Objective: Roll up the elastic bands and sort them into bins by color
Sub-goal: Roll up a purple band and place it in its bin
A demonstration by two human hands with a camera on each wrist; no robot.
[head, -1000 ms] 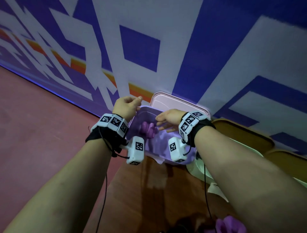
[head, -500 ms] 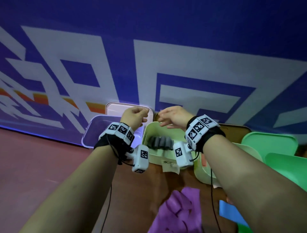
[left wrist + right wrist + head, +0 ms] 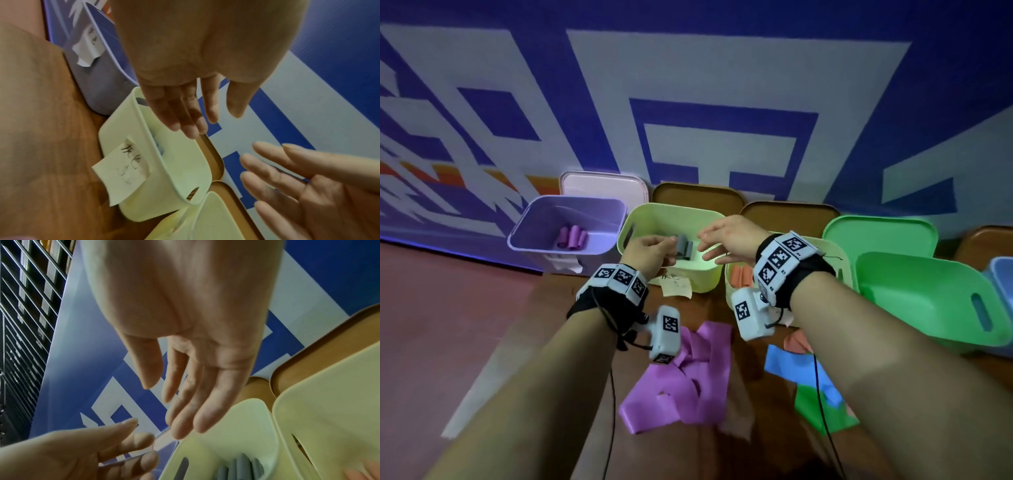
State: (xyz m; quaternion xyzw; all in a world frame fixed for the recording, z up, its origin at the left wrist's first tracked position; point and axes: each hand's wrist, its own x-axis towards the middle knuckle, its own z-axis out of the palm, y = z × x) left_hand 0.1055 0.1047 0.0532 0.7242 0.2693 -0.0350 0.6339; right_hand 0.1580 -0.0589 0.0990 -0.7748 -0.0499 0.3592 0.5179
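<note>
While both of your hands hang empty over the pale yellow bin [image 3: 671,219], the sorting reads as mid-way: rolls sit in bins and flat bands wait on the counter [image 3: 541,342]. At far left, the purple bin [image 3: 530,226] holds a few purple rolls [image 3: 572,237], its pink lid [image 3: 602,183] propped behind against the wall, likely to keep the opening free. Your left hand [image 3: 650,251] hovers above the yellow bin with fingers [image 3: 185,120] straight and loosely spread, pinching nothing. Inside that bin lie the grey rolls [image 3: 684,247], and a handwritten paper label [image 3: 123,168] hangs on its front, presumably naming the colour. Your right hand [image 3: 729,240] is likewise spread and empty. Right of it, a second yellow bin [image 3: 842,260] holds orange rolls [image 3: 741,277]; then a green bin [image 3: 928,301], whose contents I cannot tell. Nearer you, the unrolled purple band [image 3: 688,383] and blue band [image 3: 784,363] lie loose, probably next for rolling.
</note>
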